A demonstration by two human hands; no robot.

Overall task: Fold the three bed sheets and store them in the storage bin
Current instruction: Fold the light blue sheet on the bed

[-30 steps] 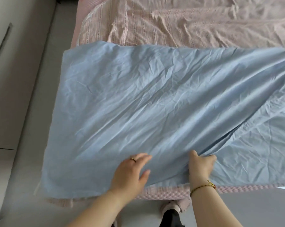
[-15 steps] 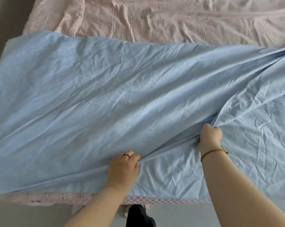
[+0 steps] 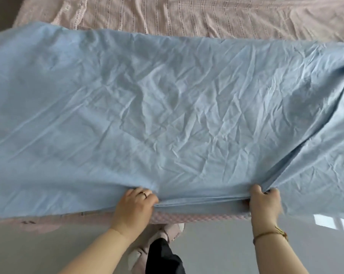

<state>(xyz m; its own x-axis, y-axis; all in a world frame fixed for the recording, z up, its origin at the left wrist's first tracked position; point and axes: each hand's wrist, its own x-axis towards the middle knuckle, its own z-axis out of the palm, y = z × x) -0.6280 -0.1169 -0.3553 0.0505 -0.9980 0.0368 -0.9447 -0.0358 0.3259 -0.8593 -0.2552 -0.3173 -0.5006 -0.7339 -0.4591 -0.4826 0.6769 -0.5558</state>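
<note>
A wrinkled light blue bed sheet (image 3: 167, 115) lies spread across the near part of the bed, doubled over along its near edge. My left hand (image 3: 134, 207) grips that folded near edge left of centre, a ring on one finger. My right hand (image 3: 264, 202) pinches the same edge further right, where the cloth bunches into a diagonal pleat running up to the right. A pink patterned sheet (image 3: 206, 18) lies rumpled on the bed behind the blue one. No storage bin is in view.
The pink bed edge (image 3: 197, 216) shows just below the blue sheet. Grey floor (image 3: 48, 250) lies in front of the bed, with my feet in pale slippers (image 3: 173, 230) between my arms. A bright window reflection (image 3: 333, 222) sits on the floor at right.
Both hands have pulled the gripped fold toward me to the bed's near edge and moved wider apart. The left hand, flat a second ago, now grips the cloth. The sheet lies flatter.
</note>
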